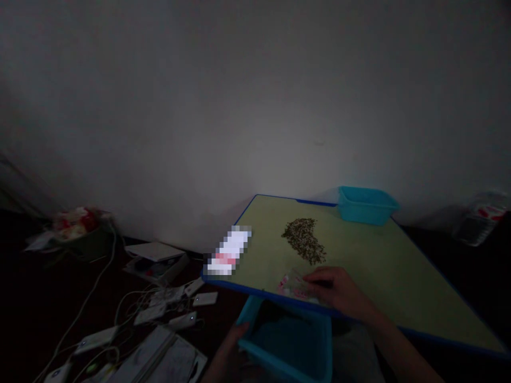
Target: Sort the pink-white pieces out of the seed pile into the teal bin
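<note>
My right hand (337, 290) is closed on a small clear plastic bag with pink print (293, 284), at the near edge of the table. Just beyond it, a heap of small brown grains or seeds (304, 239) lies spread on the pale yellow tabletop (359, 266). Below that edge, my left hand (233, 340) grips the left side of a blue plastic bin (327, 346). Dark material shows along the bin's inside, too dim to name. Part of the left hand's fingers is hidden by the bin.
A second blue bin (367, 207) stands at the table's far right corner. A lit, blurred-out phone-like screen (229, 252) lies at the left edge. White power banks (96, 340), cables and boxes (157, 260) clutter the floor at left. A large clear bottle (481, 218) is at far right.
</note>
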`<state>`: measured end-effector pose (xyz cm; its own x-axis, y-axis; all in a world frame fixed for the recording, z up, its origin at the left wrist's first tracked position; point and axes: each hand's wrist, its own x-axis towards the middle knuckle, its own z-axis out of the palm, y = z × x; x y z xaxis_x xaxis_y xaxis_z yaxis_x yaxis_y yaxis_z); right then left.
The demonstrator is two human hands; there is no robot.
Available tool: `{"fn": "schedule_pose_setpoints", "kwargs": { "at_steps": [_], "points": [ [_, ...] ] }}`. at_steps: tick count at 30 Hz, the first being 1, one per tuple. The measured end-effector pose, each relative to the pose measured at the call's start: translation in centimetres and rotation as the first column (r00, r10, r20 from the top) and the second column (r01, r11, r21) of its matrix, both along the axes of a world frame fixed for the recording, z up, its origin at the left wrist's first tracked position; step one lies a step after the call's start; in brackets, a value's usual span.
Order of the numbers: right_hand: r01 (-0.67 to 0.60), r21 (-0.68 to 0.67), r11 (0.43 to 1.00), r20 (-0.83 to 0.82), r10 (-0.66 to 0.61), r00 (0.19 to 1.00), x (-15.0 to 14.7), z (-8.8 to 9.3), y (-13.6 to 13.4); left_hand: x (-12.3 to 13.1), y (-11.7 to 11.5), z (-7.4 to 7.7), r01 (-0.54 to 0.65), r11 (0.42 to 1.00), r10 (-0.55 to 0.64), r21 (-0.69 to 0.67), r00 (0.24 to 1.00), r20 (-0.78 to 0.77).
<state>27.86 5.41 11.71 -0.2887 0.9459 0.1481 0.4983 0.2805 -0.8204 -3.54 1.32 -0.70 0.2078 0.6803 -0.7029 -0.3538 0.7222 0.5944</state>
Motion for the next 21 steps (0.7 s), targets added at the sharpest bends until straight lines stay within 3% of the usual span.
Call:
{"fn": "schedule_pose_setpoints", "kwargs": {
  "at_steps": [5, 11, 21],
  "points": [
    [0.028, 0.050, 0.998, 0.041, -0.030, 0.999, -1.1, 0.0, 1.4, -0.1, -0.5, 1.2, -0.022, 0.998, 0.024, 0.057, 0.999, -0.038],
    [-0.053, 0.039, 0.998, 0.048, 0.051, 0.998, -2.7, 0.0, 2.0, -1.5, -0.1, 1.0, -0.046, 0.999, 0.047, 0.020, 0.998, -0.044],
    [-0.089, 0.010, 0.996, -0.016, 0.089, 0.996, -2.4, -0.4, 1.5, -0.9, -0.2, 1.9, -0.128, 0.992, 0.128, 0.011, 0.988, -0.091]
  ]
}}
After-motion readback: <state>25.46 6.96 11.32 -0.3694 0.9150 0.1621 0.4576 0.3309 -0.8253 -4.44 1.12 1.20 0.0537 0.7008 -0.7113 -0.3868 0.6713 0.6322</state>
